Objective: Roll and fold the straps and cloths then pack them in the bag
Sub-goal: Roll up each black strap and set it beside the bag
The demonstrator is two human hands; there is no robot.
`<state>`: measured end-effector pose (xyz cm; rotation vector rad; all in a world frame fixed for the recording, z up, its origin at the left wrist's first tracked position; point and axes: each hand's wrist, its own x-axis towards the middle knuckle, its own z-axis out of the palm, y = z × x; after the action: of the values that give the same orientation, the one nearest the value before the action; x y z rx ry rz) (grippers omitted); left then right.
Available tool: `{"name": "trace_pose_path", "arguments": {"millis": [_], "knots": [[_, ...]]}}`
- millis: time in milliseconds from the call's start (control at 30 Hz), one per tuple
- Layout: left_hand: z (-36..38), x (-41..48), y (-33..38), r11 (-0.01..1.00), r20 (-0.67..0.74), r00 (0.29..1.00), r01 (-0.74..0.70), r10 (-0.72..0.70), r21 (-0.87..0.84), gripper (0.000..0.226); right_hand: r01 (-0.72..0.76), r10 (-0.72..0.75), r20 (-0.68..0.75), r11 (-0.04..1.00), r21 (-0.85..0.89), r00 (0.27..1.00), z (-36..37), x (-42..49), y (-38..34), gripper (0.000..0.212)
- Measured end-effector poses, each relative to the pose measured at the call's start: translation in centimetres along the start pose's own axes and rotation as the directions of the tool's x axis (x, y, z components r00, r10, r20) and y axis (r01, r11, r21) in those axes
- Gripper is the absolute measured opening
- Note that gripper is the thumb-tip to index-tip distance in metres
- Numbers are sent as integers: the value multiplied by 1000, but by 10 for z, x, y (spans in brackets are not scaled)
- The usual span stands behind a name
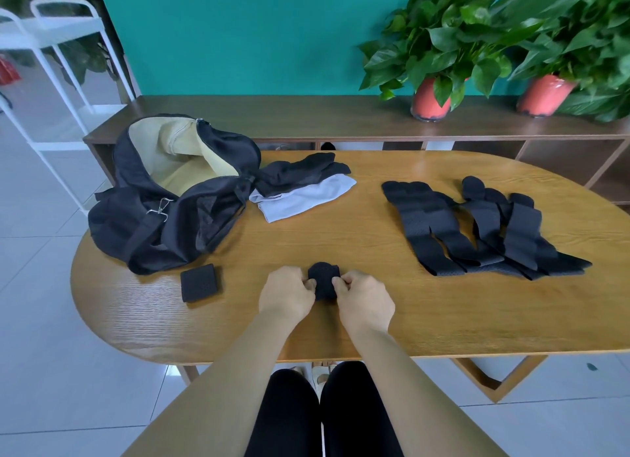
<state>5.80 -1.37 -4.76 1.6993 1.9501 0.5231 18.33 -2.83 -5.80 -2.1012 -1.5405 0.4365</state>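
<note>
Left hand (288, 291) and right hand (363, 298) are pinching opposite ends of a rolled strap (323, 282) on the table (341, 238), seemingly soft, light and liable to spring open.

The person has two bare arms (221, 388). The left hand (288, 293) and the right hand (366, 299) are bare too. Both legs are in tight black trousers (283, 419). The feet wear pale shoes (320, 376) that peek out from under the bench (443, 320). Only a bit of them shows.
</note>
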Motion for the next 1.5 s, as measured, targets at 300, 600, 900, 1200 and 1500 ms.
{"name": "trace_pose_path", "arguments": {"millis": [300,600,900,1200,1500], "knots": [[1,-8,3,996,-85,995,-44,50,74,21,26,-29,-22,992,-127,999,-2,-4,-3,27],[-11,-28,-22,889,-216,863,-438,457,133,18,407,-388,-258,913,21,885,-7,-23,13,21],[-40,-35,-58,703,55,864,-442,501,557,57,476,-454,197,875,-86,869,9,-25,-28,47],[-79,-32,-105,809,55,973,-217,224,546,66,575,-521,362,817,-51,773,41,-27,-99,56],[-85,-37,-113,851,-72,993,-43,94,524,61,617,-566,406,787,6,718,54,-29,-129,52]]}}
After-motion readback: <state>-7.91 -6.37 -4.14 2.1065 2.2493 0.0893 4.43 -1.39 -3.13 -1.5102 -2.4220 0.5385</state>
